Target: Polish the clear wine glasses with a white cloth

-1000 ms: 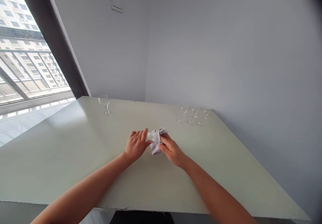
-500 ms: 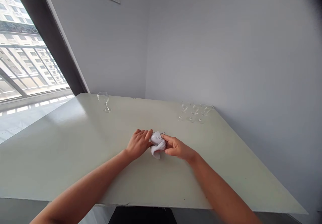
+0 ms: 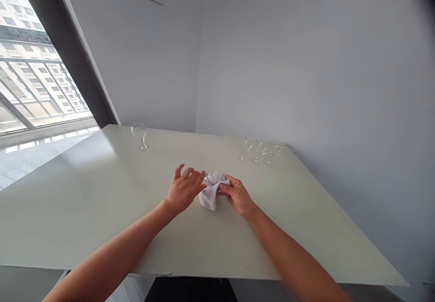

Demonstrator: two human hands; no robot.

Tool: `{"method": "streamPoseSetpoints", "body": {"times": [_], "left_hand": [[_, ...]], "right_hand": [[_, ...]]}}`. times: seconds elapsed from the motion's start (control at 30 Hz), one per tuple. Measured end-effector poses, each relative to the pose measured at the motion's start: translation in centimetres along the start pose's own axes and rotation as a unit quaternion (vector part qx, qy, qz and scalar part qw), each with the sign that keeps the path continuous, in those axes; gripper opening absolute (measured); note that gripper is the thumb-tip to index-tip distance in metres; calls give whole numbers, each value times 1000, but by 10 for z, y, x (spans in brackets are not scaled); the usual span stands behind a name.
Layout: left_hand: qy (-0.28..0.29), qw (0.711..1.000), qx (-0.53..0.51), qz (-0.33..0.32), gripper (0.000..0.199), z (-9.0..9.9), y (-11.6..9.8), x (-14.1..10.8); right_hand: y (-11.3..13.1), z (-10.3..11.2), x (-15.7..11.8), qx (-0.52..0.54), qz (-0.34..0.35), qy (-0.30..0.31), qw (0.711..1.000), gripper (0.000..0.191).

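Note:
A white cloth [image 3: 209,198] is bunched up over the middle of the table, one corner hanging down. My right hand [image 3: 238,195] grips it from the right, thumb on top. A sliver of clear glass [image 3: 206,177] shows at the cloth's left edge; it looks like part of a wine glass, mostly hidden by the cloth. My left hand [image 3: 185,188] pinches this glass between thumb and forefinger, its outer fingers raised and bent.
One stemmed wine glass [image 3: 138,131] stands upright at the back left of the pale table [image 3: 102,211]. Three more glasses [image 3: 263,147] stand close together at the back right. Grey walls [image 3: 288,57] meet behind the table, and a window [image 3: 37,75] is on the left.
My left hand has turned and lifted its outer fingers, shifting slightly left. My right hand has wrapped further round the cloth, which now spreads wider with its corner hanging more to the left.

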State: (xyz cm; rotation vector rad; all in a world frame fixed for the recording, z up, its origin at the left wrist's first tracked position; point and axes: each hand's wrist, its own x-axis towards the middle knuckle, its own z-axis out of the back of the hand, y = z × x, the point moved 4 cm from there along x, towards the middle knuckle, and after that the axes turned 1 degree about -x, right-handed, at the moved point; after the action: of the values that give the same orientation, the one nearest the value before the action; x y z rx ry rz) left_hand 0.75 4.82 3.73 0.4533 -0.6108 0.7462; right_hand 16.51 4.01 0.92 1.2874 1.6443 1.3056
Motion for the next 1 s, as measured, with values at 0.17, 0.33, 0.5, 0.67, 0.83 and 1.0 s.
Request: {"method": "streamPoseSetpoints", "body": {"times": [0.17, 0.33, 0.5, 0.67, 0.83, 1.0], "left_hand": [[15, 999, -29, -40, 20, 3, 3, 4], [148, 967, -206, 25, 33, -2, 13, 7], [423, 775, -470, 26, 48, -6, 19, 3], [293, 907, -302, 18, 33, 2, 27, 14], [94, 986, -63, -119, 27, 16, 11, 21], [152, 975, -104, -128, 29, 22, 20, 28]], "right_hand": [[13, 1, -2, -24, 6, 30, 999, 28], [30, -5, -15, -155, -4, 60, 986, 27], [40, -10, -26, -269, -12, 127, 954, 19], [22, -6, -14, -170, -11, 52, 984, 23], [0, -5, -3, 93, -43, -28, 994, 25], [7, -22, -11, 35, -22, 46, 998, 26]]}}
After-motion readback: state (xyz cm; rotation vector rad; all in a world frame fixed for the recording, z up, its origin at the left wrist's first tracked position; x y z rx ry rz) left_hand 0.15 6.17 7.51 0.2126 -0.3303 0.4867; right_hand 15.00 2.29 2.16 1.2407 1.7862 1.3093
